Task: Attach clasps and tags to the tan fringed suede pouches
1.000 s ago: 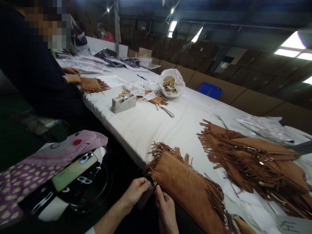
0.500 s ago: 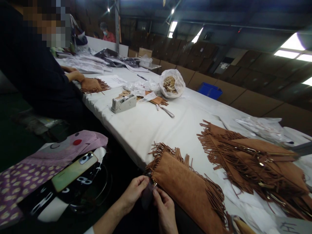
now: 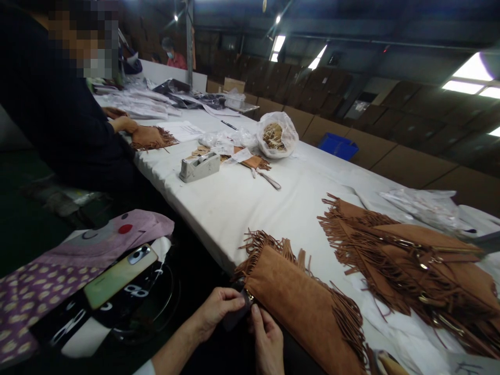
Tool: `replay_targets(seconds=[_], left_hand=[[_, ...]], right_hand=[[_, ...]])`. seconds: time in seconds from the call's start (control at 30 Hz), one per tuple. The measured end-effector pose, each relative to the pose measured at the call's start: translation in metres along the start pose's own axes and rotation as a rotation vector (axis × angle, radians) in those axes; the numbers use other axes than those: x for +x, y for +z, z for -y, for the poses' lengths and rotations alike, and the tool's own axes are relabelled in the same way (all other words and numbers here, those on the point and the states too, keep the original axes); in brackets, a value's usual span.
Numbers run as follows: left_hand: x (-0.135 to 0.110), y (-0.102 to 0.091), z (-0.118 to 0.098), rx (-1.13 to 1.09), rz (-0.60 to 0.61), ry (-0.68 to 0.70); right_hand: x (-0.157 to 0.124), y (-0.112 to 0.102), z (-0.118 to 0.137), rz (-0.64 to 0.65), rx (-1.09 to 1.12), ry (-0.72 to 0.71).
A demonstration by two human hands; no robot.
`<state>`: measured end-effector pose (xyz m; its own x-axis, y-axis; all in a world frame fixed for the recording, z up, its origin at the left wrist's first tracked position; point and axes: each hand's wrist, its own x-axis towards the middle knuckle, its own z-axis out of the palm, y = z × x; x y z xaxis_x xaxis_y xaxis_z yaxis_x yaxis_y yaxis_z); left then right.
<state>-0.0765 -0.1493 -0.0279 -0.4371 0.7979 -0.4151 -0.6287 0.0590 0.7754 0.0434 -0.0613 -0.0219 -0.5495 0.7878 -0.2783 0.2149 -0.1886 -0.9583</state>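
Observation:
A brown suede fringed bag (image 3: 300, 302) lies at the near edge of the white table (image 3: 242, 203), its corner hanging over the edge. My left hand (image 3: 216, 308) is closed, pinching a small dark piece at that corner. My right hand (image 3: 267, 341) is closed too, its fingertips pressed against the same corner beside a small metal fitting. A pile of more fringed brown bags (image 3: 406, 260) with metal hardware lies to the right.
A tape dispenser (image 3: 198, 166), scissors (image 3: 267, 179) and a clear plastic bag (image 3: 275, 134) sit farther along the table. A co-worker in dark clothes (image 3: 58, 114) handles another fringed bag (image 3: 148, 137). A phone (image 3: 119, 275) rests on patterned cloth at the left. Cardboard boxes line the back.
My left fingers have curled tighter round the dark piece at the bag's corner. The co-worker's hands have shifted slightly on their bag. The view has drifted a little.

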Motion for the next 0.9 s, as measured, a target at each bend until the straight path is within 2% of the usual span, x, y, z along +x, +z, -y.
replay_targets(seconds=[0.17,0.23,0.37,0.5,0.57,0.7,0.73,0.9], left_hand=[[0.006,0.003,0.003,-0.023,-0.082,-0.015],[0.009,0.006,0.006,0.024,-0.116,0.039],[0.008,0.008,0.013,0.198,-0.19,0.235],[0.001,0.004,0.015,0.226,-0.267,0.27],[-0.001,0.0,0.013,0.222,-0.226,0.275],[-0.003,-0.004,0.008,0.234,0.064,0.182],[-0.003,-0.003,0.008,0.233,0.095,0.139],[-0.004,0.002,0.009,0.173,0.0,0.039]], right_hand=[[0.0,0.0,0.006,0.029,-0.031,-0.005],[0.002,0.002,0.009,0.036,-0.035,0.008],[0.007,0.012,0.013,0.04,-0.045,0.047],[0.008,0.019,0.017,0.076,-0.029,0.061],[0.008,0.02,0.019,0.079,-0.025,0.057],[0.007,0.017,0.022,0.11,-0.011,0.066],[0.006,0.017,0.022,0.12,-0.001,0.07],[0.004,0.016,0.023,0.157,0.043,0.085]])
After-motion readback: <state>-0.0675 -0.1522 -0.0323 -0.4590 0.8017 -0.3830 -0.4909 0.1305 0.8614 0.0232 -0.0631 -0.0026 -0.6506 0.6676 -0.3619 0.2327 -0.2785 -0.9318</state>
